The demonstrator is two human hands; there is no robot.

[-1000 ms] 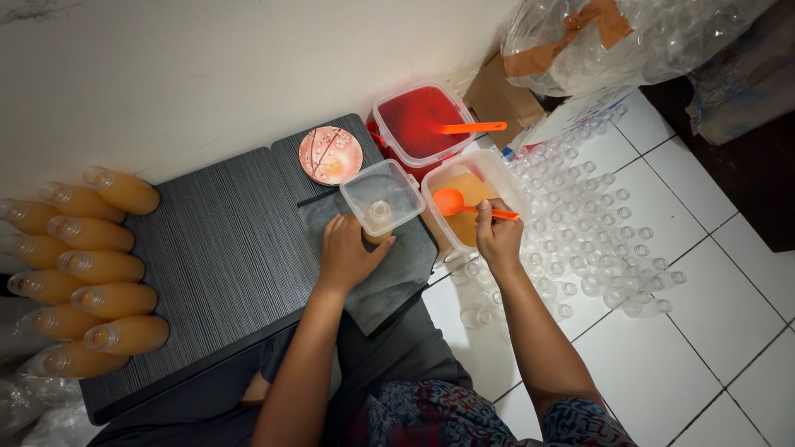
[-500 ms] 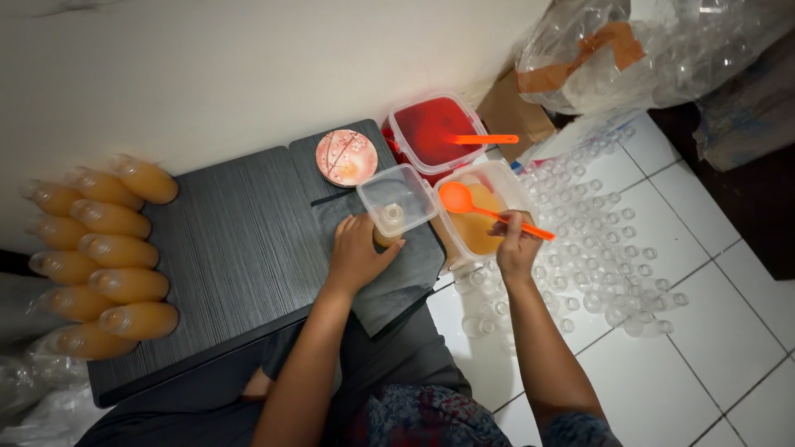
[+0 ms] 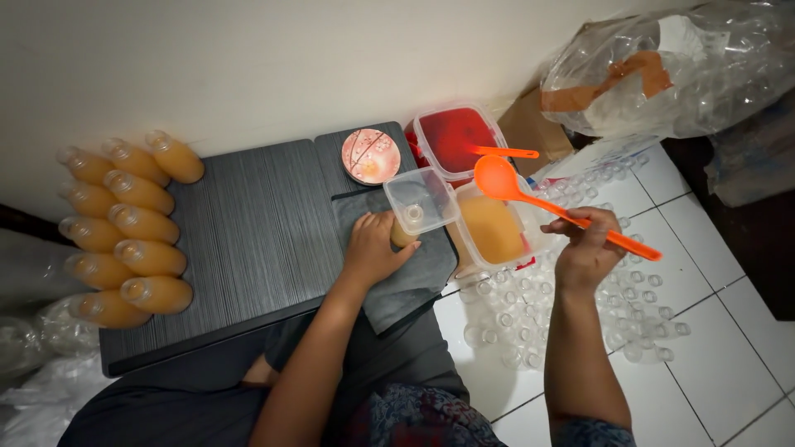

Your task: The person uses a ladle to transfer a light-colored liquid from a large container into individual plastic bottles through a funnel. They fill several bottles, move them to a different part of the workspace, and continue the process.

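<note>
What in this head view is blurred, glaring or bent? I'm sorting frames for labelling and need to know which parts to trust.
Head view: the orange ladle in the right hand and the left hand are fairly sharp; the plastic bag shows bright glare; the white wall is evenly lit; the corners darken; the dark table edges curve from wide-angle distortion.

The bottle (image 3: 403,234) is mostly hidden by the left hand (image 3: 373,248) and funnel (image 3: 421,200).
</note>
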